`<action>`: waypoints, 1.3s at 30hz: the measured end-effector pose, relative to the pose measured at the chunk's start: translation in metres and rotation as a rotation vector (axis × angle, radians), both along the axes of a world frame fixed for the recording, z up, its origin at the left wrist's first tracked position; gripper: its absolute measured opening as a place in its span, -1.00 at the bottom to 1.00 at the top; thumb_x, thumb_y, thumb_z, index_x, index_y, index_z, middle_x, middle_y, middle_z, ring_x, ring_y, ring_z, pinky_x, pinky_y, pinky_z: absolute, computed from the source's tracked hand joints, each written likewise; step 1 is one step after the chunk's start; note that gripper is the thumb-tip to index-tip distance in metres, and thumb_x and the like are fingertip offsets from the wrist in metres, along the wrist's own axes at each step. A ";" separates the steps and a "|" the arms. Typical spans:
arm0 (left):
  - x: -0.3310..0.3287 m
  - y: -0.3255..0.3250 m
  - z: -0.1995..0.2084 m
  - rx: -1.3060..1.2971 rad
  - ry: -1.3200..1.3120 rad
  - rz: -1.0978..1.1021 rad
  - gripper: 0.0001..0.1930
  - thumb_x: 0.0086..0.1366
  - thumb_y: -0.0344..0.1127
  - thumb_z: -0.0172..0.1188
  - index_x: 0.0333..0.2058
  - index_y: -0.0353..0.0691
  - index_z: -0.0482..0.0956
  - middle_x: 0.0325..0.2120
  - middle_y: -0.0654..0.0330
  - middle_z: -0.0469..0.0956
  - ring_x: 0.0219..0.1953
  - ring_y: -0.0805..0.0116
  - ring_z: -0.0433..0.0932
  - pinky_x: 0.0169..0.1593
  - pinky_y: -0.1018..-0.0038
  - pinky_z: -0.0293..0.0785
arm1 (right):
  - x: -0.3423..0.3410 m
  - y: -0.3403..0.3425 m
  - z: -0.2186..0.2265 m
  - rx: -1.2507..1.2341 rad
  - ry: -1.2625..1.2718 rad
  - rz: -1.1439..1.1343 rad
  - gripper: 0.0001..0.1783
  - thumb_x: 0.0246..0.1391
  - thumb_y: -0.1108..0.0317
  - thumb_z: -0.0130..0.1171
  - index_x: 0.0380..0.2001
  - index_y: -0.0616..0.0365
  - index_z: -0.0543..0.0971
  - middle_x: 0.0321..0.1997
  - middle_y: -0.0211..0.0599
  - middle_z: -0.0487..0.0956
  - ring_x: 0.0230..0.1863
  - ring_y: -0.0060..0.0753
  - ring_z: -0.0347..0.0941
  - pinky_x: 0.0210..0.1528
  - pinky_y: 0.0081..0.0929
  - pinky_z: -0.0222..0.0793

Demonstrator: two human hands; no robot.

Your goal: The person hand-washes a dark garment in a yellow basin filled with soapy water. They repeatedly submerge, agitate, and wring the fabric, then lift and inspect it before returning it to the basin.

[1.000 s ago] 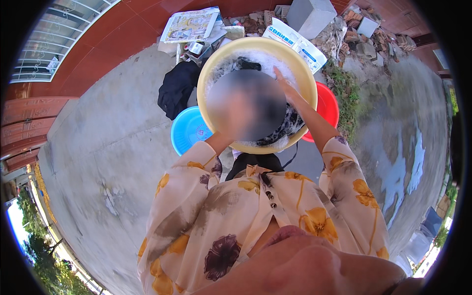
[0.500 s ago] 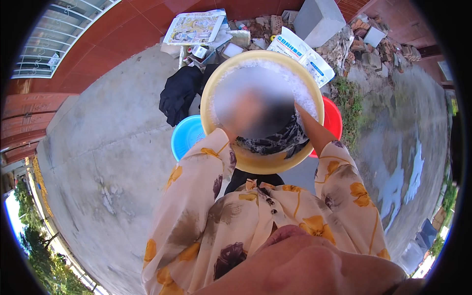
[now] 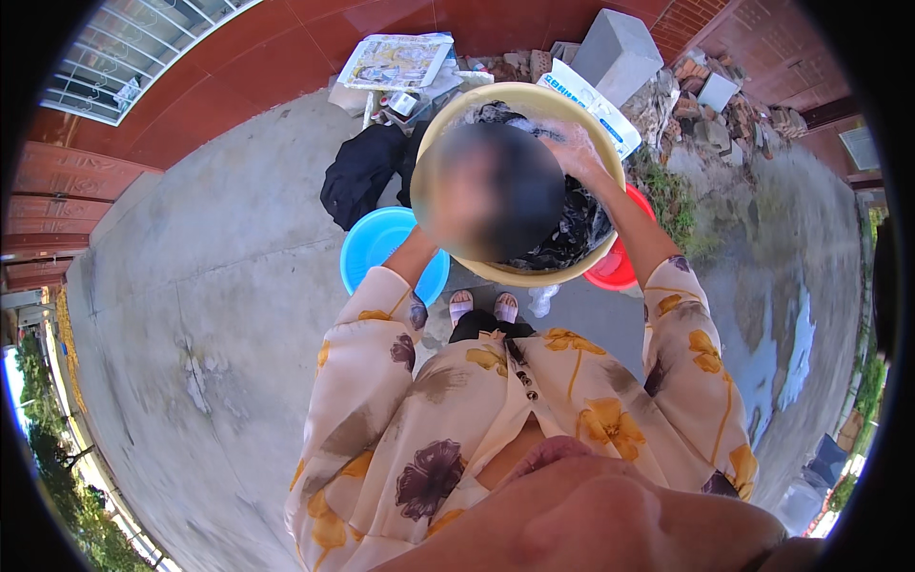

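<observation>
A large cream-yellow basin point(image 3: 440, 119) stands in front of me with a wet black-and-grey patterned cloth point(image 3: 572, 234) in it. The cloth bunches up toward the far rim, streaked with suds. My right hand point(image 3: 575, 150), foam on its skin, is closed on the cloth at the basin's far right. My left hand point(image 3: 462, 195) reaches over the left side of the basin. A round blur covers it and the cloth beneath, so its fingers cannot be made out.
A blue basin point(image 3: 357, 250) lies left of the cream one, a red basin point(image 3: 615, 269) to its right. Dark cloth point(image 3: 360, 176) is heaped at the left. Behind are a white printed bag point(image 3: 610, 119), a grey block point(image 3: 618, 57) and brick rubble point(image 3: 710, 114). My sandalled feet point(image 3: 483, 305) show below.
My right hand has moved from the right rim to farther inside the basin. The dark cloth now rises near the far rim, hiding much of the foam. My feet have come into sight.
</observation>
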State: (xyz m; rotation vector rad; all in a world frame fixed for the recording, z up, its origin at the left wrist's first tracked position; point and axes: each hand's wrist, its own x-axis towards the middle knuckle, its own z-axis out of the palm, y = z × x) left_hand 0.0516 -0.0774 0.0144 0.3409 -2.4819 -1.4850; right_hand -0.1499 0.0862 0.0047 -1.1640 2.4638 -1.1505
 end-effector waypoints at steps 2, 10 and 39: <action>0.012 -0.014 -0.030 0.252 0.115 0.104 -0.61 0.20 -0.27 0.26 -0.02 -0.13 0.39 -0.10 -0.07 0.45 -0.04 -0.09 0.52 0.04 0.11 0.46 | 0.024 -0.008 0.024 0.003 0.269 0.126 -0.63 0.11 0.13 0.23 -0.04 -0.01 0.66 -0.01 -0.10 0.63 0.01 -0.03 0.57 0.11 -0.22 0.44; -0.018 -0.014 -0.019 -0.800 0.165 0.180 -0.14 0.18 0.12 0.34 0.35 -0.07 0.20 0.26 -0.28 0.20 0.19 -0.30 0.33 0.10 -0.04 0.46 | 0.085 0.018 0.050 0.322 0.350 0.409 -0.49 0.02 0.11 0.23 0.04 0.08 0.52 0.08 -0.04 0.51 0.25 0.06 0.34 0.32 0.01 0.19; -0.068 0.001 -0.191 -0.736 -0.553 -0.158 -0.52 0.29 -0.04 0.13 0.09 -0.16 0.57 0.08 -0.03 0.55 0.08 0.05 0.54 0.16 0.16 0.42 | -0.040 0.035 -0.156 0.294 -0.244 -0.062 -0.41 0.13 0.06 0.17 0.16 0.15 0.46 0.09 0.08 0.54 0.17 0.15 0.42 0.26 -0.13 0.28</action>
